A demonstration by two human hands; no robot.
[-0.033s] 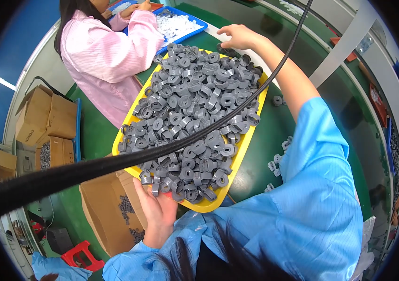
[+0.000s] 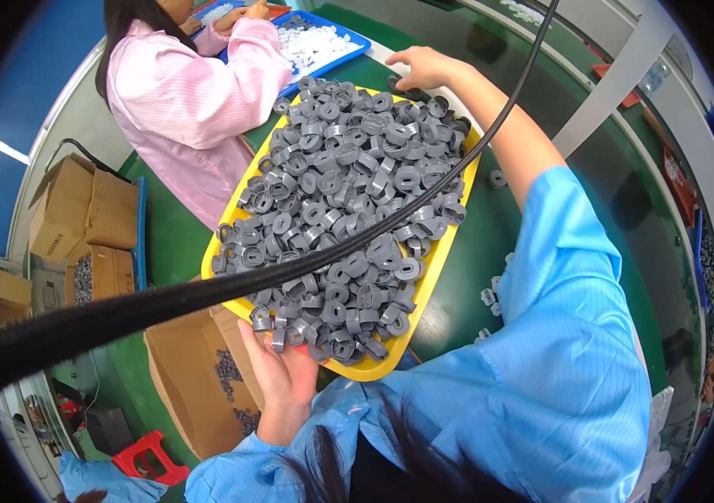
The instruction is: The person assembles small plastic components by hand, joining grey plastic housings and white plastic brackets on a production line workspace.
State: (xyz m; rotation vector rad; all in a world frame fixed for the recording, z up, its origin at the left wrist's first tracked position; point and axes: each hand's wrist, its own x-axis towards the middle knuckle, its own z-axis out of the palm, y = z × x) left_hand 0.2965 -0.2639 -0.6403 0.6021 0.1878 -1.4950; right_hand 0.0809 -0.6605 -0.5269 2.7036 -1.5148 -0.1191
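A yellow tray [image 2: 439,270] heaped with several grey ring-shaped plastic parts [image 2: 348,201] is held tilted over a green table [image 2: 533,243]. My left hand [image 2: 283,373] grips the tray's near end from below, by my chest. My right hand [image 2: 422,67] reaches out in a blue sleeve and holds the tray's far end, fingers over the rim among the parts. A thick black cable [image 2: 206,293] runs diagonally across the view in front of the tray.
A person in a pink coat [image 2: 193,101] works at the upper left beside a blue tray of white parts [image 2: 323,46]. Cardboard boxes [image 2: 80,218] stand to the left, one open box [image 2: 197,377] under the tray. A few loose parts [image 2: 491,298] lie on the table. A red stool [image 2: 143,461] is below.
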